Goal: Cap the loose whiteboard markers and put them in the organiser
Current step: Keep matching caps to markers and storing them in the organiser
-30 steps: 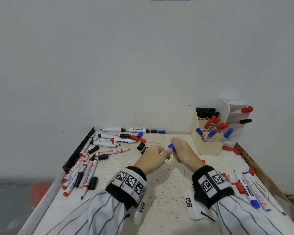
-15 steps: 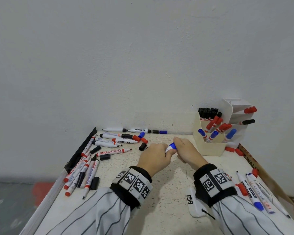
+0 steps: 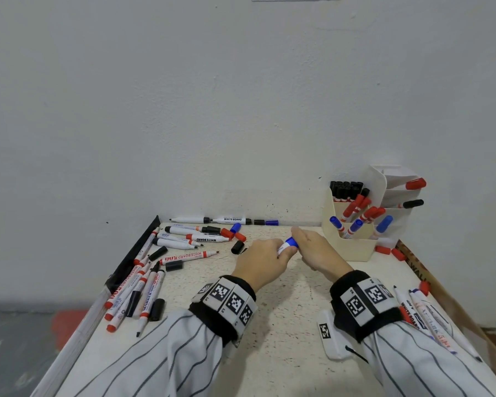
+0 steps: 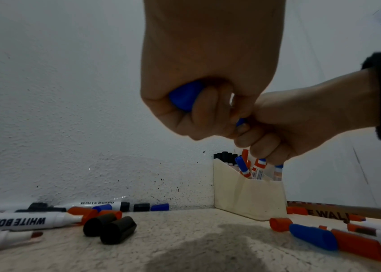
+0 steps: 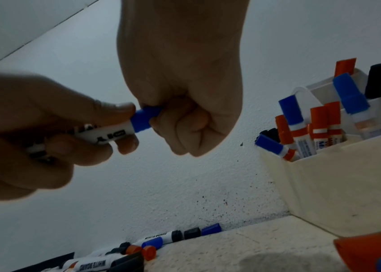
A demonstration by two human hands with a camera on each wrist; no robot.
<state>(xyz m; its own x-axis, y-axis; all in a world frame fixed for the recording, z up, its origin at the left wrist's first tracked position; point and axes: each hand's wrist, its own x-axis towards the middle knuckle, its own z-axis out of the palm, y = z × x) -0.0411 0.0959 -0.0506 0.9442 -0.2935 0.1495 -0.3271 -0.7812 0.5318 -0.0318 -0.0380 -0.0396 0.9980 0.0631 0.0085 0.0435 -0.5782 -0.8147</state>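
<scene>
- Where the striped sleeves point(image 3: 189, 356) end nearest me, I see both wrists wrapped in black bands with square coded tags.
- My left hand point(image 3: 259, 263) is curled round the white barrel of a blue marker point(image 5: 105, 135), thumb on top and fingers under it, held above the table point(image 3: 284, 325).
- My right hand point(image 3: 317, 253) is fisted over the marker's blue cap point(image 5: 144, 118), which sits against the end of the barrel; I cannot tell if it is fully seated.
- To the left, loose markers point(image 3: 138, 293) lie in a bunch near the table's edge, some uncapped, with black caps point(image 3: 173, 265) beside them.
- To the right, more markers point(image 3: 421, 313) lie by the right sleeve.
- Further back on the left, a second cluster point(image 3: 195, 234) lies with red and blue caps around it, and two black caps point(image 4: 110, 230) sit side by side just past the hands.
- In the far right corner the cream organiser point(image 3: 355, 247) stands against the wall point(image 3: 241, 110), holding capped black, red and blue markers.
- Red caps point(image 3: 390, 252) lie at its right foot.
</scene>
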